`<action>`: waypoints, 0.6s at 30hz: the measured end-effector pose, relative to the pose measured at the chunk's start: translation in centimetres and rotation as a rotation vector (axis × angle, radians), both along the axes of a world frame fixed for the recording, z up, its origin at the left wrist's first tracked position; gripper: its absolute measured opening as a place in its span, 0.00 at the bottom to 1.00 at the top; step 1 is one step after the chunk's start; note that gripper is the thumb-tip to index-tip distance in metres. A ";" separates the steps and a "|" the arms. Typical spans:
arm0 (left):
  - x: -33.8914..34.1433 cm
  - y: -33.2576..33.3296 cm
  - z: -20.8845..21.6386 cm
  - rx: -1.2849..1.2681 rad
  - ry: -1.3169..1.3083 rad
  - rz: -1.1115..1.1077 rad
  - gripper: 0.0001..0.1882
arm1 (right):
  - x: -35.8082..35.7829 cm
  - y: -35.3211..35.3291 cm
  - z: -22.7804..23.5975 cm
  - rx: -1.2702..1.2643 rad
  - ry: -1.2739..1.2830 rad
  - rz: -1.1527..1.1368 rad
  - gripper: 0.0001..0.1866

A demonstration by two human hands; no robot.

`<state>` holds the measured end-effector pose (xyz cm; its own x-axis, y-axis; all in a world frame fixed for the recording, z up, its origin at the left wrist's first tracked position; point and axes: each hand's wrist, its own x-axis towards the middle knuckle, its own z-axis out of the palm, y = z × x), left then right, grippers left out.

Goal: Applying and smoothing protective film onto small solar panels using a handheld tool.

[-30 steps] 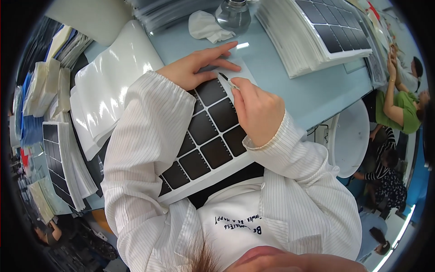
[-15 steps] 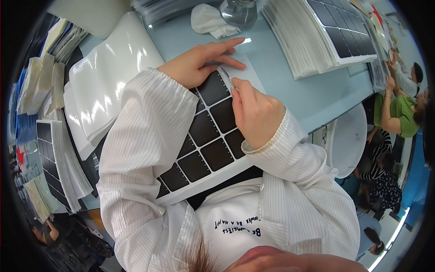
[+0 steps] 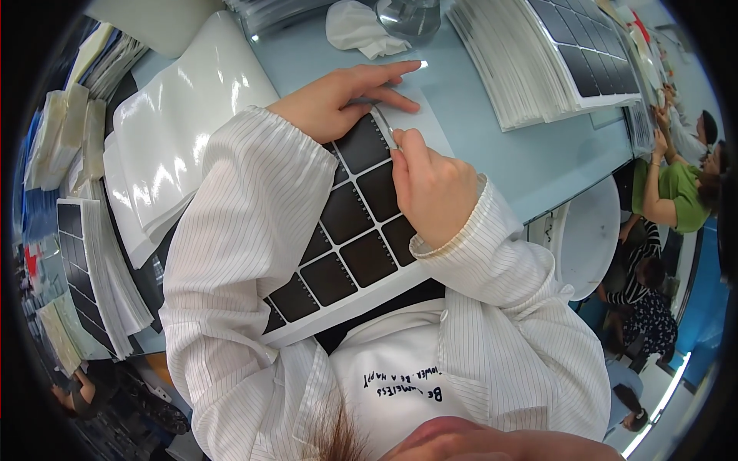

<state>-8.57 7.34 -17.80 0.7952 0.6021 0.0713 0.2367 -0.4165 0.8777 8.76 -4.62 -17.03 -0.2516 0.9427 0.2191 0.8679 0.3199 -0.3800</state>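
Note:
A white sheet with a grid of black square panels (image 3: 343, 216) lies slantwise on the table in front of me. My left hand (image 3: 338, 101) rests across its far edge, fingers stretched out to the right, the thumb nearer the top panel. Close by, my right hand (image 3: 433, 184) is closed in a pinch at the sheet's upper right edge. From its fingertips a thin silvery tool (image 3: 383, 123) points toward the left hand; its exact kind is too small to tell. Under the fingers, a pale translucent sheet (image 3: 432, 123) shows beyond the panels.
A tall stack of panel sheets (image 3: 530, 69) stands at the far right, another stack (image 3: 96, 269) at the left. Glossy white film (image 3: 192, 115) covers the table's left part. A crumpled tissue (image 3: 361, 29) and a glass jar (image 3: 411, 17) sit far off. A white round stool (image 3: 588, 238) and other people are at the right.
My right hand has shifted very slightly left and toward me along the sheet's edge. The left hand's fingers have moved a little; the sheet stays in place.

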 end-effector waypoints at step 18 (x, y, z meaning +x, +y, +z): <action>0.2 -0.5 -0.2 0.047 -0.008 0.050 0.41 | 0.2 0.0 0.0 0.026 -0.036 0.049 0.07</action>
<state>-8.34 6.88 -17.96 0.7632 0.6373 0.1066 0.2517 -0.4452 0.8593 8.99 -4.66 -17.00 -0.3056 0.9231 0.2336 0.8637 0.3720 -0.3402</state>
